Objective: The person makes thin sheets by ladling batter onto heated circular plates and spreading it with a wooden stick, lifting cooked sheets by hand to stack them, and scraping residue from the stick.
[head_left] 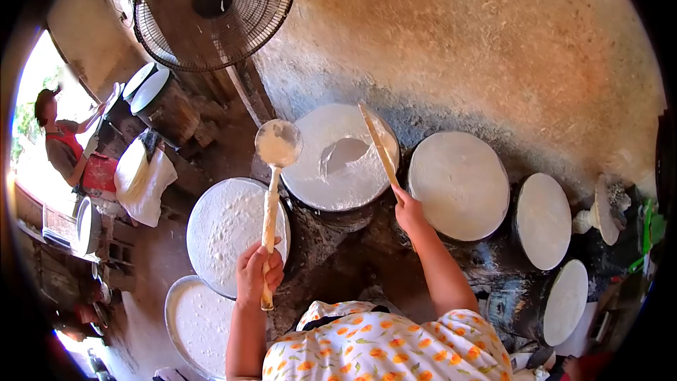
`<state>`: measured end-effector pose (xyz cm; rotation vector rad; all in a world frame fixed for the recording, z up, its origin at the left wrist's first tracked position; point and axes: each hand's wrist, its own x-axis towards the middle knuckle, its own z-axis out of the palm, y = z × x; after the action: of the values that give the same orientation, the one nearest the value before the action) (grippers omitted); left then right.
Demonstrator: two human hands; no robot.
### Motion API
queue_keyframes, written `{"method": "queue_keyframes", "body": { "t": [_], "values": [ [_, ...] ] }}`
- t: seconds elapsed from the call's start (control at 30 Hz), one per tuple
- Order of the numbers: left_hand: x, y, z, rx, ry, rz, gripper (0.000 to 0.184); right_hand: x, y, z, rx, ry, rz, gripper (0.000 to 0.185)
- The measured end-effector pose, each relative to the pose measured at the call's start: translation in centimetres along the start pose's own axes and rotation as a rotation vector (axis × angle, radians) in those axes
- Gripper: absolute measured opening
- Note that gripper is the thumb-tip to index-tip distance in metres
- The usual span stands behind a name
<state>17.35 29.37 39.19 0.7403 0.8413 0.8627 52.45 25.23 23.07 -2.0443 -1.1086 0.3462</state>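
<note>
My left hand (258, 272) is wrapped around the lower handle of a long-handled ladle (271, 201). The ladle's round bowl, coated in pale batter, is raised near the left rim of the middle drum's round white top (310, 180). In my right hand (410, 213) is a flat wooden stick (379, 142), which slants over the right side of that same top. A smooth greyish patch shows at its centre, with rough white residue around it. Left of and below it, another round top (218, 229) carries white, bubbly-looking material, close to my left hand.
More drums with round pale tops (458, 187) curve along the wall to the right. A pan of white liquid (201, 324) sits at lower left. A caged fan (215, 10) stands at upper left. Another person (63, 141) works beside drums at far left.
</note>
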Motion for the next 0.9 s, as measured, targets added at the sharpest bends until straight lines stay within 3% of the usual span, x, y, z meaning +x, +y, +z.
{"method": "queue_keyframes", "body": {
  "t": [0.07, 0.1, 0.17, 0.23, 0.3, 0.43, 0.5, 0.57, 0.7, 0.73, 0.83, 0.9],
  "values": [
    [-0.3, 0.2, -0.6, 0.006, -0.005, 0.000, 0.032, -1.6, 1.9, 0.2, 0.071, 0.131, -0.228, 0.052],
    [-0.3, 0.2, -0.9, 0.006, -0.007, 0.000, 0.032, -2.2, 1.8, -0.3, 0.070, 0.133, -0.228, 0.052],
    [-0.2, 0.0, -1.3, -0.007, -0.002, -0.001, 0.032, -3.0, 1.4, -1.3, -0.141, 0.015, 0.082, 0.054],
    [0.0, -0.2, -1.0, -0.009, -0.018, -0.011, 0.032, -2.4, 1.9, -0.3, -0.293, -0.041, 0.109, 0.058],
    [0.2, -0.6, -0.9, -0.009, -0.032, -0.019, 0.032, -1.6, 2.0, 1.3, -0.273, 0.025, -0.047, 0.062],
    [0.2, -0.7, -0.9, -0.044, -0.098, -0.061, 0.031, -2.1, -1.0, 0.4, -0.081, -0.233, 0.065, 0.064],
    [0.1, -0.6, -1.3, -0.025, -0.117, -0.074, 0.030, -2.7, 0.4, -0.3, -0.047, -0.038, -0.075, 0.065],
    [0.0, -0.6, -1.3, -0.012, -0.086, -0.056, 0.031, -2.6, 1.0, -1.4, -0.070, -0.054, 0.195, 0.063],
    [0.0, -0.5, -0.8, 0.006, -0.052, -0.040, 0.031, -3.9, 1.5, 1.7, 0.008, -0.078, -0.019, 0.066],
    [0.1, -0.7, -0.7, 0.004, -0.054, -0.043, 0.031, -4.5, 0.8, 3.0, 0.034, 0.001, -0.160, 0.067],
    [0.6, -1.0, -0.3, -0.018, -0.033, -0.061, 0.030, -5.4, -2.9, 2.0, -0.071, -0.240, -0.051, 0.066],
    [0.6, -0.9, -0.3, -0.036, -0.060, -0.063, 0.031, -5.4, -1.2, 1.3, -0.028, -0.127, -0.132, 0.064]
  ]
}}
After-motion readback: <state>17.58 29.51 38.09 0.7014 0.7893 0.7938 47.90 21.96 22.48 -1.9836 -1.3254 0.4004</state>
